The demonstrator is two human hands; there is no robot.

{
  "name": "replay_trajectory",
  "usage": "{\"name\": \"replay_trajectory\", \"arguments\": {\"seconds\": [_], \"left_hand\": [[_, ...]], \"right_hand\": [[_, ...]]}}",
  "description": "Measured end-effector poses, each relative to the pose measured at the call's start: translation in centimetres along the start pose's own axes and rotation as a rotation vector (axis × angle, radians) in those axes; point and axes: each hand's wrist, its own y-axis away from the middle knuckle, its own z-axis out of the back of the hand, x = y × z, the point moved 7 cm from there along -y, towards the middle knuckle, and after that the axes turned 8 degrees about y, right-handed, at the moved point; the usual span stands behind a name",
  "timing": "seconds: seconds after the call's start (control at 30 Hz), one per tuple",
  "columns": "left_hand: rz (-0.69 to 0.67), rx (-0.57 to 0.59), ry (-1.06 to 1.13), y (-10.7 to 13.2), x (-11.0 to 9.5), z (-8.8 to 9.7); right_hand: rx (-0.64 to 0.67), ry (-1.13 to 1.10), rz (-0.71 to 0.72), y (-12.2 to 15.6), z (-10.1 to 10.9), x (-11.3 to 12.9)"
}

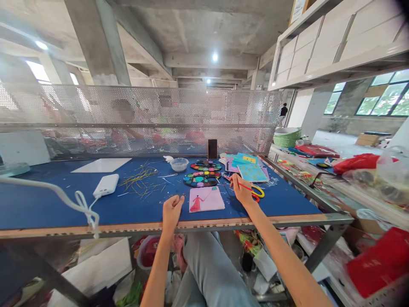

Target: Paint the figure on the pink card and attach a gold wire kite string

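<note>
My right hand point(242, 190) is closed around a thin red paintbrush point(245, 186), its tip pointing left toward the paint palettes. Before me lies a small pink painted canvas point(215, 201) with a figure in a red dress holding a balloon on a string. Just left of the canvas, my left hand point(172, 209) rests on the table edge, curled into a fist with nothing visible in it. Behind the canvas are dark paint palettes point(189, 182) with several coloured wells. Scissors with yellow and red handles point(260, 192) lie right beside my right hand.
A clear water bowl point(179, 164) and an upright phone point(212, 149) stand behind. Painted blue cards point(254, 173) are stacked at right. Yellow wire-like sticks point(137, 181), a white power bank point(107, 185) and a white board point(101, 165) lie left. A perforated metal screen point(143, 115) borders the table.
</note>
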Motion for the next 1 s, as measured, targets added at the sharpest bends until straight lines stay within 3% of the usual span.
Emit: {"name": "replay_trajectory", "arguments": {"seconds": [0.3,0.6,0.77,0.9,1.0], "left_hand": [[0.003,0.001,0.003,0.1,-0.3,-0.1],[0.025,0.012,0.014,0.3,-0.5,-0.2],[0.049,0.067,0.038,0.2,-0.5,-0.3],[-0.008,0.152,0.019,-3.3,-1.5,0.0],[-0.143,0.044,-0.153,-8.3,-2.7,0.6]], "right_hand": [[-0.009,-0.105,-0.041,-0.1,-0.2,-0.6],[-0.143,-0.401,-0.261,-0.2,0.2,-1.9],[-0.133,-0.45,-0.312,-0.4,-0.1,-2.5],[-0.088,-0.429,-0.238,-2.9,-0.7,-1.8],[-0.026,-0.407,-0.117,-7.0,-2.6,0.8]]}}
